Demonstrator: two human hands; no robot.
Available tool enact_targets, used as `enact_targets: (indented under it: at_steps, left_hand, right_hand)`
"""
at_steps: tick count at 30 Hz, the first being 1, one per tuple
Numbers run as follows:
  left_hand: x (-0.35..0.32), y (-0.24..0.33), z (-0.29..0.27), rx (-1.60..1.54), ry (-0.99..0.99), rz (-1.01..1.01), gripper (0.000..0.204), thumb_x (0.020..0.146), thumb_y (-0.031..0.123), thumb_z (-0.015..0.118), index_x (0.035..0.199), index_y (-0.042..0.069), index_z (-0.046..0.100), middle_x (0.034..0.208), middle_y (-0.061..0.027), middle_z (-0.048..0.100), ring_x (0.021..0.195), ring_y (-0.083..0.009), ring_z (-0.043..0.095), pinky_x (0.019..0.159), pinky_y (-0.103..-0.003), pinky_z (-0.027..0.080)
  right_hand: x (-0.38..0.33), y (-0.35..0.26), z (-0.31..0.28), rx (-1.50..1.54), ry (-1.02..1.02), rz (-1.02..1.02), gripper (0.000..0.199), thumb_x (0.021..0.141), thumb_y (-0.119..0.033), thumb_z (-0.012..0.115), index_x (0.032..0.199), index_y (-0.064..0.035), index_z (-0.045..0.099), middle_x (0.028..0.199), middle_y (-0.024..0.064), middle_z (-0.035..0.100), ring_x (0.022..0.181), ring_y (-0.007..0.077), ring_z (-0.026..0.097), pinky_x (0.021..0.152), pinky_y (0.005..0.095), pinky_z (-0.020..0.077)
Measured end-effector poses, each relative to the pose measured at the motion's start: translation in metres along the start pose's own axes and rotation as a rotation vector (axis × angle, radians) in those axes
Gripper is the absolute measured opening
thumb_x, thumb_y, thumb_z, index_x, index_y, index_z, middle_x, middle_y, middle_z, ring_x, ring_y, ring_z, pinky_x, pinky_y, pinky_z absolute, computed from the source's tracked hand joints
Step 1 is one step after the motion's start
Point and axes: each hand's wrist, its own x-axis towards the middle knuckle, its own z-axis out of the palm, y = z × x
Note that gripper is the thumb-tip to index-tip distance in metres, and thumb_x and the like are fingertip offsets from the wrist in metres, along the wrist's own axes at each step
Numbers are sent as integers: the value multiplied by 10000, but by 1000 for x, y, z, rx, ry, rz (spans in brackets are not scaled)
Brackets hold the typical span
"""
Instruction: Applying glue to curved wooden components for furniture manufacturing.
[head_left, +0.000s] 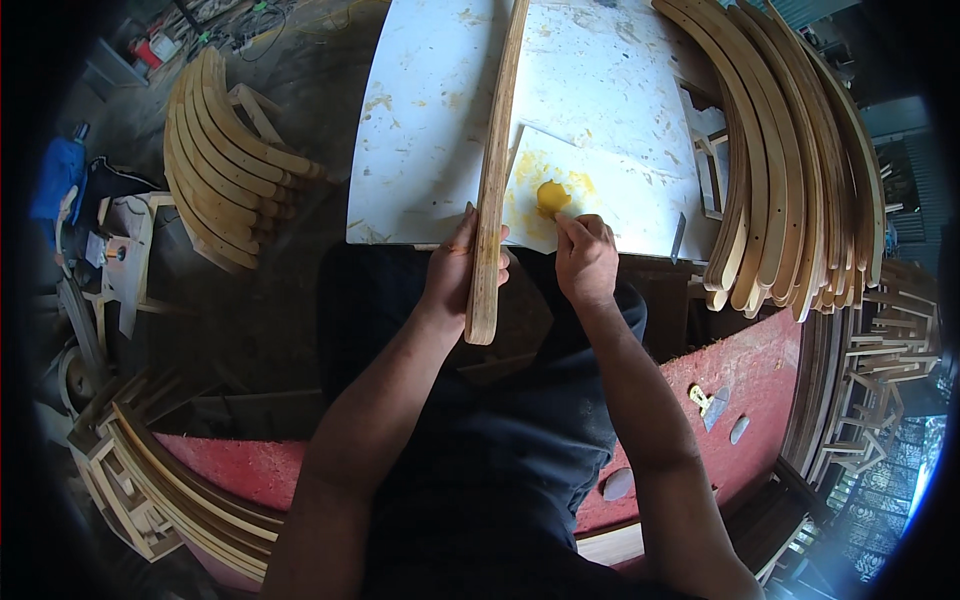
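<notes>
My left hand (455, 265) is wrapped round the lower part of a long laminated wooden strip (487, 210). The strip stretches away from me over the white worktable (425, 130), its rounded near end sticking out past the table's edge. On a stained white sheet (630, 205) just right of the strip sits a lump of yellow putty (552, 196). My right hand (587, 258) is closed at the near side of this putty, with fingers pinched together. Whatever those fingers may hold is too small to make out.
Curved wooden pieces (745, 150) are stacked at the right, with another stack (215, 165) at the left. A thin metal blade (678, 238) lies by the table's right edge. On a red board (745, 365) rest a putty knife (711, 407) and two grey pads (618, 485).
</notes>
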Motion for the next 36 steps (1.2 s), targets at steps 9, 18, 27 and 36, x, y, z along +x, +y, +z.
enact_targets:
  at_steps: [9, 18, 27, 36]
  left_hand:
    - [0, -2, 2, -26, 14, 9, 355, 1023, 481, 574, 1047, 127, 586, 920, -23, 566, 573, -105, 494, 485, -224, 417]
    - [-25, 19, -5, 8, 5, -10, 424, 1040, 499, 525, 1010, 85, 612, 881, -30, 605, 577, -127, 548, 478, -255, 448]
    - [-221, 18, -13, 653, 128, 61, 400, 1090, 444, 431, 1125, 74, 578, 900, -24, 592, 613, -79, 585, 514, -248, 488]
    - [-260, 9, -39, 216, 193, -171, 414, 1086, 449, 440, 1120, 66, 592, 908, -36, 604, 616, -92, 595, 528, -238, 495]
  right_hand:
    - [-9, -4, -1, -119, -66, -125, 165, 887, -92, 695, 1034, -105, 768, 932, 90, 642, 944, 304, 625, 812, 418, 537]
    - [-10, -23, -55, 613, -304, 313, 141, 931, -84, 684, 1044, -22, 741, 873, 76, 731, 768, 203, 693, 733, 312, 548]
    - [-89, -131, -112, 1360, -576, 695, 224, 1031, -41, 565, 1219, 34, 662, 998, 103, 708, 875, 174, 733, 779, 286, 619]
    - [-128, -155, -90, 1302, -594, 547, 259, 1067, -49, 474, 1257, -15, 647, 989, 126, 731, 893, 194, 735, 828, 321, 607]
